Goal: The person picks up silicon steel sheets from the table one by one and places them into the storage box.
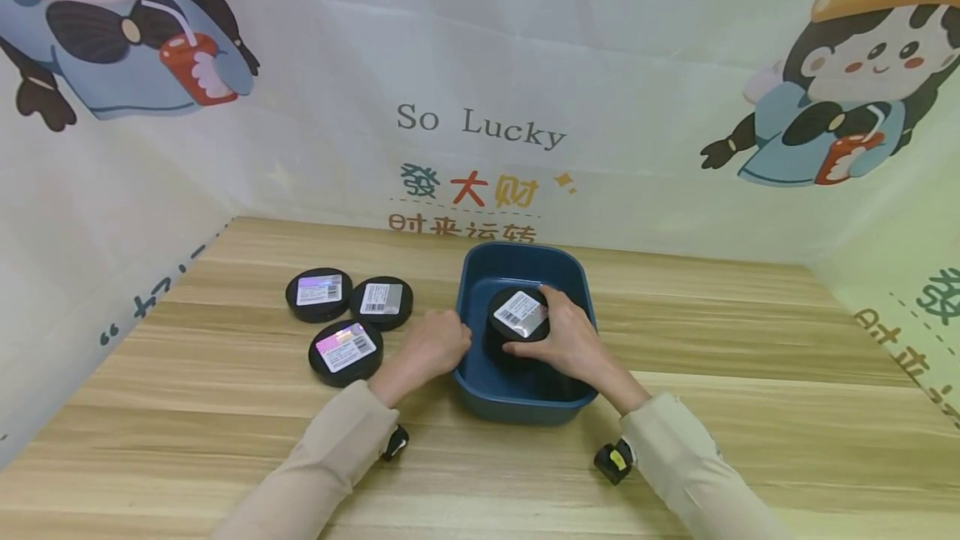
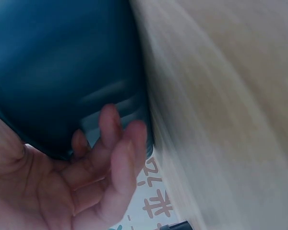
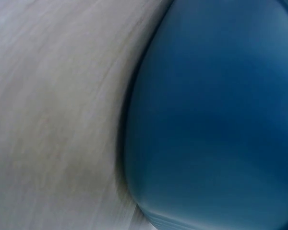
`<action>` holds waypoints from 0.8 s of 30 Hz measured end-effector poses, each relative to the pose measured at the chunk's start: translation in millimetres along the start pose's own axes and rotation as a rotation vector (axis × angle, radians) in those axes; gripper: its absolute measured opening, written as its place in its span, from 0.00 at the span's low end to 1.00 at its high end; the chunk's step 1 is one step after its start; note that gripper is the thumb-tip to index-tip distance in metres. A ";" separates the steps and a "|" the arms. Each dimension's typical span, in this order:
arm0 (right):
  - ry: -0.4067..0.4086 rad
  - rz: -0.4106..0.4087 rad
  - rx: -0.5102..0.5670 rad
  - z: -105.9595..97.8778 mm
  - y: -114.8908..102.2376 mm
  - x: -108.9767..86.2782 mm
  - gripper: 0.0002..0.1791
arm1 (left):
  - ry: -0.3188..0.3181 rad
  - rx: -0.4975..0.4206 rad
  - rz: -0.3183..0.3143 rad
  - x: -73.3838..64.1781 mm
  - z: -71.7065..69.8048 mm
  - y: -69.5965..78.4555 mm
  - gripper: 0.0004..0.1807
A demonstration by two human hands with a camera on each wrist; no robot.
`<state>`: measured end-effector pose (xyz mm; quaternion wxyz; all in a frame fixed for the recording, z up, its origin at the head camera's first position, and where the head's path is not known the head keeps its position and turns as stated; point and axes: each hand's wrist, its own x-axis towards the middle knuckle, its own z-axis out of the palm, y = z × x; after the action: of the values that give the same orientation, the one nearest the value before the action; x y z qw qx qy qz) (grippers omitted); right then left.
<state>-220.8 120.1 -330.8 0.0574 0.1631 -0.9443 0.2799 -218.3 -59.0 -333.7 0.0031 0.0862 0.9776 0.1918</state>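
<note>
A dark blue plastic tub point(image 1: 517, 412) stands on the wooden table. My left hand point(image 1: 431, 347) grips its left rim, thumb over the edge. In the left wrist view the curled fingers point(image 2: 110, 127) lie against the outer wall. Inside the tub, my right hand point(image 1: 573, 338) holds a round black flat container point(image 1: 521, 314) with a white and silver label, between thumb and fingers. What lies under that container is hard to make out. The right wrist view has only the tub's outer wall point(image 3: 211, 120) and table, not the hand.
Left of the tub lie three similar labelled round black containers, one at the back left point(image 1: 318, 295), one near it point(image 1: 382, 303) and one in front point(image 1: 346, 353). A printed cloth point(image 1: 315, 157) hangs behind the table point(image 1: 750, 407) and along its sides.
</note>
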 end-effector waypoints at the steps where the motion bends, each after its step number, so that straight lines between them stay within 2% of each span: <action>1: 0.000 0.000 0.001 0.0 0.1 0.0 0.50 | -0.001 -0.001 -0.001 0.0 0.0 0.1 0.15; 14: 0.010 -0.006 -0.009 3.6 2.1 2.9 0.49 | 0.005 -0.002 0.002 -0.4 0.0 0.6 0.15; 24: -0.033 0.011 -0.001 2.7 0.8 3.0 0.52 | 0.005 -0.016 -0.006 -0.8 0.4 0.4 0.15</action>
<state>-224.0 118.4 -332.9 0.0405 0.1622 -0.9462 0.2770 -217.4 -58.6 -333.9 0.0016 0.0829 0.9763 0.1998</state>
